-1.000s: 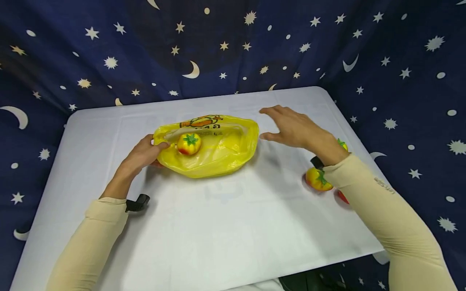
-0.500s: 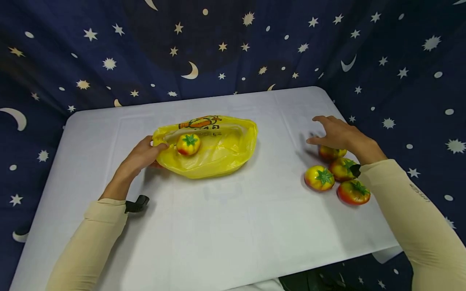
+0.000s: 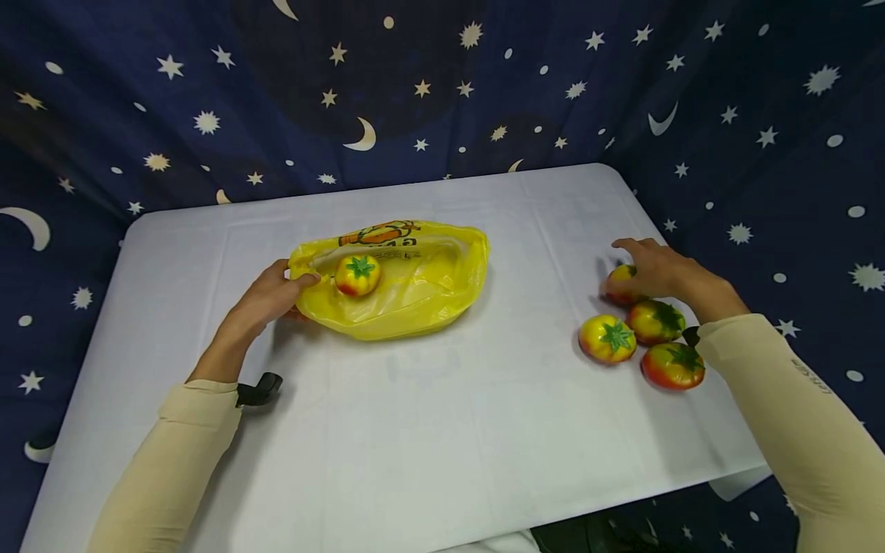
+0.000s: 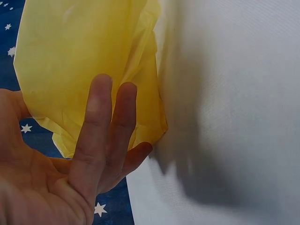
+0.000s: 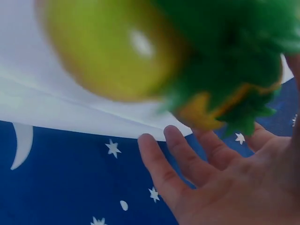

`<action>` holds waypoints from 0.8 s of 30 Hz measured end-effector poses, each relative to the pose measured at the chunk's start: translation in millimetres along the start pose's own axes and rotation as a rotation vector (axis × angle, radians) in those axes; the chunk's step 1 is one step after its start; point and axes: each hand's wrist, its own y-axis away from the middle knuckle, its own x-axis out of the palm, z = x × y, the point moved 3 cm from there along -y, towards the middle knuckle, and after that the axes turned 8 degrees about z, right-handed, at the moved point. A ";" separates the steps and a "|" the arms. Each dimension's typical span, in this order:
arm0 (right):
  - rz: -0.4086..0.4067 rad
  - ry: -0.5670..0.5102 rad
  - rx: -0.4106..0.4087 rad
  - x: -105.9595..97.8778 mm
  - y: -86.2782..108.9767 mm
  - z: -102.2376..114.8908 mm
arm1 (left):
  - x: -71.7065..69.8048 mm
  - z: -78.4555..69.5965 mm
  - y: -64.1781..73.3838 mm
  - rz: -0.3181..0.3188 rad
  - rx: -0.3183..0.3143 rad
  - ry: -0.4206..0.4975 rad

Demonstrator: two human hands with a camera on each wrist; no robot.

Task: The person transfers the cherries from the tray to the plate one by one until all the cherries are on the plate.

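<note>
A yellow plastic bag (image 3: pixel 442 307) lies on the table with its mouth spread wide. One toy tomato (image 3: pixel 358 275), yellow-red with a green star-shaped top, sits inside the bag near its left edge. My left hand (image 3: pixel 268 293) pinches that edge, thumb at the inner side and fingers outside; the left wrist view shows the fingers (image 4: pixel 101 108) against the plastic. On the right, my right hand (image 3: pixel 667 273) reaches round the farthest tomato (image 3: pixel 622 284), partly covering it. The right wrist view shows its fingers (image 5: pixel 164 173) spread and fairly straight behind a tomato (image 5: pixel 199 112).
Close to the right hand are more toy tomatoes: one at the left (image 3: pixel 607 339), one in the middle (image 3: pixel 653 321) and one nearest the front (image 3: pixel 672 367). A white cloth covers the table (image 3: pixel 415 445). A dark blue star-patterned curtain (image 3: pixel 442 100) hangs behind and beside it.
My right hand has moved from beside the bag's right edge over to the farthest tomato on the right. The left hand and bag have stayed nearly in place.
</note>
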 end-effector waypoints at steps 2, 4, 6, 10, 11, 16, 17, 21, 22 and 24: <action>0.012 -0.012 0.001 4.5 -0.5 -2.7 | 0.3 -0.1 -0.3 -0.001 -0.002 0.002; 0.020 -0.021 0.000 8.5 -1.0 -4.4 | 0.5 -0.3 -0.6 -0.002 -0.003 0.000; 0.023 -0.025 -0.002 11.9 -2.1 -6.3 | 0.8 -0.7 -0.5 -0.004 -0.003 -0.004; 0.016 -0.029 -0.025 16.3 -5.1 -10.7 | 2.0 -2.2 0.2 -0.003 0.004 0.000; 0.014 -0.032 -0.033 16.9 -5.6 -11.5 | 2.3 -2.7 0.5 -0.004 0.005 0.003; 0.012 -0.026 -0.065 16.6 -7.0 -11.9 | 3.8 -2.7 0.4 -0.009 -0.001 -0.002; 0.006 -0.018 -0.071 15.5 -6.8 -11.0 | 4.1 -2.7 0.4 -0.009 -0.001 -0.001; -0.026 -0.014 -0.096 7.6 -5.8 -5.2 | 4.0 -2.4 -0.7 -0.008 0.000 -0.005; -0.034 -0.023 -0.104 5.0 -5.6 -3.2 | 4.0 -2.4 -0.8 -0.007 0.001 -0.004; -0.042 -0.049 -0.116 -0.2 -5.0 1.4 | 3.6 -2.3 -0.8 -0.008 -0.003 -0.005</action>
